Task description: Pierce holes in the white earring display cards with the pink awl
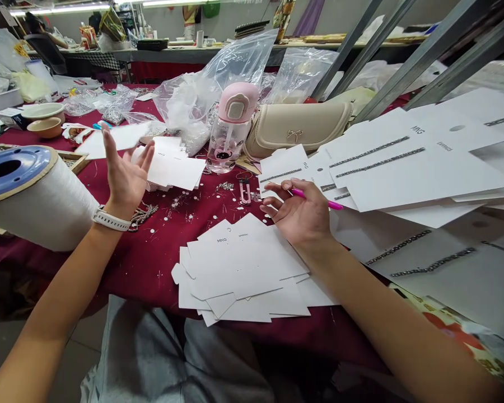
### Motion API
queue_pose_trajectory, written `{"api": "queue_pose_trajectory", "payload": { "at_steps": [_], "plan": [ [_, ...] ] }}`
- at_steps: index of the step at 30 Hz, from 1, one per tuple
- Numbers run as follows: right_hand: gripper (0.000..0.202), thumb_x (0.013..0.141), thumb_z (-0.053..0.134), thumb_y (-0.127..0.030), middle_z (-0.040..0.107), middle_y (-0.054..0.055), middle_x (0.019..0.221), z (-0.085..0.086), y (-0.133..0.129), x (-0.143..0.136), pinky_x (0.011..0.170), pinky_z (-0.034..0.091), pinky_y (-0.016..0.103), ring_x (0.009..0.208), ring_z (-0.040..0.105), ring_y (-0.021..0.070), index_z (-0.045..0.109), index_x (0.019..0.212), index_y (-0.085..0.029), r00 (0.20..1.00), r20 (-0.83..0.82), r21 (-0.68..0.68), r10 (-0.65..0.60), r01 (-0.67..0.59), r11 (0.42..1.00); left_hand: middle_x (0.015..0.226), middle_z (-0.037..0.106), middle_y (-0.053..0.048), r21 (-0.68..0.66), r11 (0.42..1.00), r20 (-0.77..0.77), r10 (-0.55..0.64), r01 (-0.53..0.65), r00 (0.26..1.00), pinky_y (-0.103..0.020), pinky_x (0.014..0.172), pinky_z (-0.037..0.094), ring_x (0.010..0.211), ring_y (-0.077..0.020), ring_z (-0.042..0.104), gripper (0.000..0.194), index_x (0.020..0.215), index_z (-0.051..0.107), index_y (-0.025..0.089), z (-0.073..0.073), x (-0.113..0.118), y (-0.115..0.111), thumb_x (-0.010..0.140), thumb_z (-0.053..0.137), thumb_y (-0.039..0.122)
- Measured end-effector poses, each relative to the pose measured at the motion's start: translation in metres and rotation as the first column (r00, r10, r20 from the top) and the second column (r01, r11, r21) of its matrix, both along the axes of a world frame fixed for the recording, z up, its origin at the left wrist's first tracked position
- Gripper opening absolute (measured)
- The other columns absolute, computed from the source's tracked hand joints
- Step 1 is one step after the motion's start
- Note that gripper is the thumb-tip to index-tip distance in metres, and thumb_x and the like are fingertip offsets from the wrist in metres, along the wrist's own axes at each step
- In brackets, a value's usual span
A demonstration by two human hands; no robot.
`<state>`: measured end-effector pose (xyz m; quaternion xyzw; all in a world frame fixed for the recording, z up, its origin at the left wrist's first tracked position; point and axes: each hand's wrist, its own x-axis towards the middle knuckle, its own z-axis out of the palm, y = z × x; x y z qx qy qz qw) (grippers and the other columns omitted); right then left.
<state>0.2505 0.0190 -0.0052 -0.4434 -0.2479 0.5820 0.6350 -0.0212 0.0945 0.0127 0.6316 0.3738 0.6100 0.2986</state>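
Chained cards [386,173] right of the bottle [235,106] seem done; bare cards [235,271] nearer than it remain. Left hand [128,178] is spread; right hand [304,218] pinches pink stick [335,205].

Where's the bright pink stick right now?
In the head view, the bright pink stick is right of the middle, held in the person's right hand. The pink-topped bottle stands farther back, to its left.

My left fingers [110,150] spread beside a white card [93,145], my right fingers [273,202] holding a magenta pen-like tool [335,205], stacked MNG cards [235,274] on the burgundy-covered bench [151,263], chain-bearing cards [428,176] heaped at right, pink-lidded bottle [234,109] beyond, white thread spool [46,207] at left
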Motion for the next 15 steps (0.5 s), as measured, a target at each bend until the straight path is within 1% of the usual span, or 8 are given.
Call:
{"api": "queue_pose_trajectory", "payload": {
  "at_steps": [1, 3, 4, 6, 8, 9, 12, 15],
  "plan": [
    [0.016, 0.061, 0.054, -0.026, 0.058, -0.002, 0.072, 0.000, 0.000, -0.001, 0.051, 0.044, 0.028, 0.050, 0.048, 0.0102, 0.040, 0.055, -0.022, 1.000, 0.000, -0.002, 0.002, -0.002, 1.000, 0.132, 0.033, -0.009, -0.064, 0.997, 0.091, -0.045, 0.051, 0.995, -0.033, 0.086, 0.043, 0.108, -0.0151, 0.049, 0.045, 0.131, -0.003, 0.032, 0.001, 0.000, -0.001, 0.089, -0.001, 0.048],
    [0.016, 0.061, 0.054, -0.026, 0.058, -0.001, 0.070, 0.001, -0.002, -0.003, 0.050, 0.044, 0.029, 0.049, 0.048, 0.0104, 0.041, 0.054, -0.022, 1.000, 0.008, 0.008, 0.007, -0.007, 1.000, 0.118, 0.047, -0.005, -0.130, 0.983, 0.225, -0.097, 0.129, 0.969, -0.031, 0.080, 0.045, 0.096, -0.0122, 0.054, 0.038, 0.125, 0.023, 0.032, -0.001, 0.004, -0.003, 0.090, 0.019, 0.047],
    [0.016, 0.061, 0.054, -0.026, 0.058, -0.001, 0.070, 0.001, -0.002, -0.003, 0.050, 0.043, 0.029, 0.048, 0.047, 0.0103, 0.041, 0.054, -0.022, 1.000, 0.015, 0.018, 0.009, -0.009, 1.000, 0.108, 0.053, -0.002, -0.118, 0.987, 0.196, -0.086, 0.110, 0.977, -0.029, 0.076, 0.045, 0.088, -0.0103, 0.055, 0.032, 0.115, 0.038, 0.030, -0.002, 0.007, -0.004, 0.089, 0.030, 0.046],
    [0.017, 0.061, 0.055, -0.026, 0.057, -0.002, 0.069, 0.000, -0.003, -0.004, 0.049, 0.042, 0.028, 0.047, 0.046, 0.0095, 0.040, 0.054, -0.022, 0.999, 0.033, 0.037, 0.021, -0.023, 0.999, 0.085, 0.058, 0.001, -0.018, 1.000, 0.041, 0.007, -0.007, 0.999, -0.025, 0.068, 0.044, 0.074, -0.0081, 0.053, 0.022, 0.088, 0.054, 0.024, -0.006, 0.013, -0.006, 0.082, 0.047, 0.044],
    [0.017, 0.061, 0.055, -0.026, 0.056, -0.002, 0.067, 0.000, -0.003, -0.004, 0.048, 0.041, 0.028, 0.045, 0.045, 0.0088, 0.040, 0.054, -0.022, 0.998, 0.056, 0.047, 0.043, -0.046, 0.998, 0.072, 0.057, 0.001, 0.131, 0.983, -0.157, 0.145, -0.125, 0.977, -0.024, 0.064, 0.042, 0.066, -0.0084, 0.050, 0.023, 0.072, 0.056, 0.020, -0.009, 0.017, -0.008, 0.078, 0.054, 0.042],
    [0.017, 0.061, 0.054, -0.026, 0.056, -0.002, 0.067, 0.000, -0.003, -0.004, 0.048, 0.041, 0.028, 0.045, 0.045, 0.0087, 0.040, 0.055, -0.022, 0.996, 0.067, 0.046, 0.055, -0.058, 0.997, 0.069, 0.057, 0.001, 0.198, 0.969, -0.254, 0.197, -0.149, 0.947, -0.025, 0.064, 0.041, 0.066, -0.0092, 0.050, 0.023, 0.069, 0.056, 0.019, -0.010, 0.018, -0.010, 0.077, 0.055, 0.040],
    [0.017, 0.059, 0.054, -0.027, 0.054, -0.003, 0.064, 0.000, -0.003, -0.005, 0.046, 0.039, 0.028, 0.043, 0.043, 0.0084, 0.038, 0.055, -0.022, 0.994, 0.085, 0.040, 0.062, -0.065, 0.997, 0.071, 0.060, 0.000, 0.307, 0.947, -0.465, 0.239, -0.098, 0.852, -0.027, 0.070, 0.041, 0.071, -0.0116, 0.051, 0.018, 0.069, 0.059, 0.019, -0.009, 0.021, -0.016, 0.077, 0.057, 0.035],
    [0.016, 0.058, 0.053, -0.026, 0.054, -0.003, 0.063, 0.001, -0.003, -0.006, 0.045, 0.038, 0.027, 0.043, 0.041, 0.0083, 0.038, 0.055, -0.021, 0.996, 0.070, 0.031, 0.052, -0.055, 0.998, 0.082, 0.061, -0.001, 0.311, 0.949, -0.508, 0.217, -0.057, 0.833, -0.027, 0.072, 0.041, 0.076, -0.0126, 0.052, 0.012, 0.078, 0.061, 0.021, -0.009, 0.023, -0.020, 0.077, 0.057, 0.033]
  ]
}}
